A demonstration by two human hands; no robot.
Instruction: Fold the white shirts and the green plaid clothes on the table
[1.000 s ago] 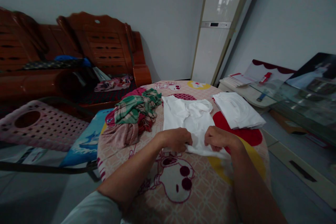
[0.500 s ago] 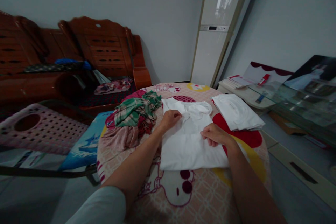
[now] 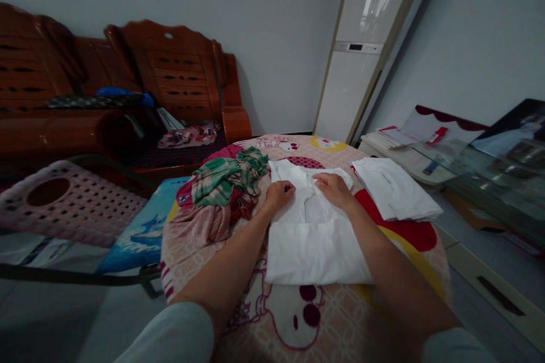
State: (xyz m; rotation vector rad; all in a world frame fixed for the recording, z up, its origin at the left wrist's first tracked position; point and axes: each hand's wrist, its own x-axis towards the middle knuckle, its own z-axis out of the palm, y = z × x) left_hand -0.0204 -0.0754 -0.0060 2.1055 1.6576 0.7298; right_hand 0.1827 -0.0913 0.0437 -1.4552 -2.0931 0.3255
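A white shirt [image 3: 313, 252] lies in front of me on the round table, its lower part folded up over itself and its neck opening at the far end. My left hand [image 3: 280, 195] rests at the left side of the shirt's upper part, fingers curled closed on the fabric. Over the upper right part, near the neckline, my right hand [image 3: 334, 188] has its fingers bent and closed on the cloth; the fingertips are partly hidden. To the right sits a folded stack of white clothing [image 3: 394, 188], apart from both hands.
A heap of crumpled clothes [image 3: 225, 181], green plaid and pink, lies on the left of the patterned tablecloth [image 3: 340, 317]. A pink woven chair [image 3: 93, 198] with a blue cushion [image 3: 140, 232] stands left. Wooden seats [image 3: 170, 68] and a glass shelf [image 3: 489, 176] flank the table.
My right hand has moved from the folded edge up and away to the shirt's neckline. My left hand stays at the left side. The view has shifted slightly.
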